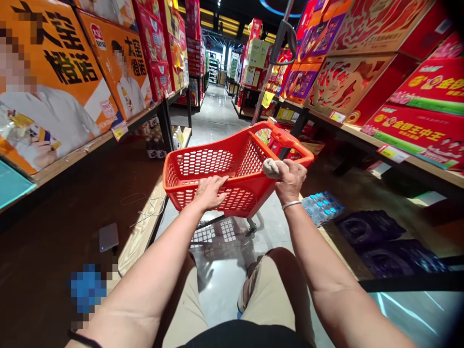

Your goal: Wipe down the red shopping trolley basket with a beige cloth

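Note:
A red plastic shopping cart stands sideways in front of my knees, its basket sides pierced with holes. My left hand grips the near rim of the basket, fingers over the edge and thumb on the outer side. Further right, my right hand is closed around a bunched greyish-white cloth at the cart's near rim, close to the handle end. Part of the cloth is hidden inside that hand. No goods are visible in the main basket. A child-seat section with a printed panel is at the right end.
Shelves with orange drink cartons line the left side; red gift boxes line the right. Wrapped water bottles sit low at right. A white cable and a flat grey device lie at left. A tiled aisle runs ahead.

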A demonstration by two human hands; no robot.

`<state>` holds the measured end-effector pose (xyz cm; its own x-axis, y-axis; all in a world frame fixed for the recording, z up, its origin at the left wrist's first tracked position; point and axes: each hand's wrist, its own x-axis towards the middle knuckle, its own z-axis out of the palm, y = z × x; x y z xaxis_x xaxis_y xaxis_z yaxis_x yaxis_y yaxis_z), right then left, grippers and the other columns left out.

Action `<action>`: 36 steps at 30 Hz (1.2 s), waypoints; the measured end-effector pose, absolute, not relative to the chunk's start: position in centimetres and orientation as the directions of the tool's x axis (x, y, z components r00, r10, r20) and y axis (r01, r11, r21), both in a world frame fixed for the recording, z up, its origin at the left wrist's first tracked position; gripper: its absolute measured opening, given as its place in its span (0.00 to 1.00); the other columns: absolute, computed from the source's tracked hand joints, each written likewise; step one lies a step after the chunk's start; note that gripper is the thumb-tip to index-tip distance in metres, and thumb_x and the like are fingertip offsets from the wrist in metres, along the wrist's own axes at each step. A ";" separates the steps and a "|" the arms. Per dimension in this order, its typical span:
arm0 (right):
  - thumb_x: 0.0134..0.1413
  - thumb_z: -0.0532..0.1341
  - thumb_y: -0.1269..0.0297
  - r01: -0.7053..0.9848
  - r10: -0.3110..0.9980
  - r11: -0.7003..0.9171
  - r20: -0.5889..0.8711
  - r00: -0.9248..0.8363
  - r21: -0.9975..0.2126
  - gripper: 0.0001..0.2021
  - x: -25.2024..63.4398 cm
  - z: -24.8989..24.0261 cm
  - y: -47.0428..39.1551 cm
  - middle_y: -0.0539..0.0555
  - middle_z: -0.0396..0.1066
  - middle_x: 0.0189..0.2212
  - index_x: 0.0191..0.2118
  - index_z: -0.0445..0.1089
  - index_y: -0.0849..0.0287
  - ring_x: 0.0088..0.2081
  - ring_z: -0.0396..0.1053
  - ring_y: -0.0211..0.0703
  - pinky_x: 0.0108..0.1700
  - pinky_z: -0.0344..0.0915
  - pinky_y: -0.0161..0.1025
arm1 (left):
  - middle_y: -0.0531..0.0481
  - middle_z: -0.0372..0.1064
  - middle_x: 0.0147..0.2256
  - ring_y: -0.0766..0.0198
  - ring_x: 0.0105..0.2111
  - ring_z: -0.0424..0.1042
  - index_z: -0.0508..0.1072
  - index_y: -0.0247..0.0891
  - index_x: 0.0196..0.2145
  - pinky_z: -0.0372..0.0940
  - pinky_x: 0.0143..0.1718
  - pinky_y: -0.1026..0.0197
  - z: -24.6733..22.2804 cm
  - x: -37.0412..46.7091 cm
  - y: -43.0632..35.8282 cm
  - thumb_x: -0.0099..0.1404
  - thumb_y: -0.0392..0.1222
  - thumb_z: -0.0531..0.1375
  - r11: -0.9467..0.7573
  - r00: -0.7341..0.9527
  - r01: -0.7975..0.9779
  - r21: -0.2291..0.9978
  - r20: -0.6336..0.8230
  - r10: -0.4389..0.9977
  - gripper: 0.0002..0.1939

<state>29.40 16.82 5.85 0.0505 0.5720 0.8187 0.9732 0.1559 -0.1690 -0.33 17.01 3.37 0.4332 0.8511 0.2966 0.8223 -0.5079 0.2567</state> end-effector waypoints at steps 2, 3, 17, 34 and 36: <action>0.53 0.56 0.77 0.971 0.525 0.189 0.851 0.024 -0.144 0.25 30.2 4.7 16.9 0.56 0.64 0.56 0.55 0.73 0.49 0.56 0.52 0.55 0.59 0.55 0.56 | 0.44 0.68 0.55 0.50 0.54 0.66 0.61 0.43 0.66 0.57 0.55 0.47 3.5 -0.2 16.8 0.65 0.47 0.56 -0.499 0.427 0.827 0.260 0.289 0.857 0.32; 0.55 0.56 0.77 0.968 0.515 0.217 0.857 -0.004 -0.126 0.25 30.0 3.6 16.8 0.56 0.62 0.57 0.56 0.72 0.49 0.58 0.52 0.55 0.60 0.54 0.56 | 0.44 0.68 0.55 0.50 0.54 0.65 0.61 0.43 0.66 0.56 0.55 0.47 3.6 -0.1 16.7 0.65 0.47 0.56 -0.498 0.426 0.827 0.261 0.288 0.858 0.32; 0.54 0.58 0.78 0.931 0.799 0.261 0.598 -0.060 -0.256 0.19 27.3 -8.3 14.1 0.56 0.65 0.50 0.45 0.77 0.50 0.52 0.55 0.51 0.55 0.63 0.47 | 0.45 0.68 0.55 0.51 0.53 0.66 0.61 0.44 0.66 0.56 0.55 0.48 3.2 -0.5 17.5 0.65 0.47 0.56 -0.492 0.419 0.838 0.234 0.299 0.857 0.32; 0.49 0.59 0.78 0.929 0.818 0.292 0.562 -0.120 -0.227 0.17 25.2 -10.7 15.8 0.54 0.67 0.47 0.40 0.78 0.51 0.50 0.55 0.50 0.53 0.64 0.45 | 0.43 0.67 0.56 0.50 0.54 0.66 0.57 0.44 0.69 0.57 0.55 0.48 2.8 -0.9 20.1 0.67 0.46 0.55 -0.478 0.423 0.865 0.151 0.292 0.858 0.34; 0.51 0.58 0.77 0.929 0.793 0.292 0.601 -0.101 -0.229 0.19 26.1 -8.1 16.5 0.55 0.66 0.48 0.44 0.77 0.50 0.51 0.55 0.51 0.54 0.63 0.48 | 0.44 0.67 0.55 0.50 0.53 0.66 0.58 0.45 0.69 0.56 0.54 0.48 2.8 -1.1 20.4 0.67 0.47 0.55 -0.482 0.422 0.862 0.160 0.303 0.855 0.33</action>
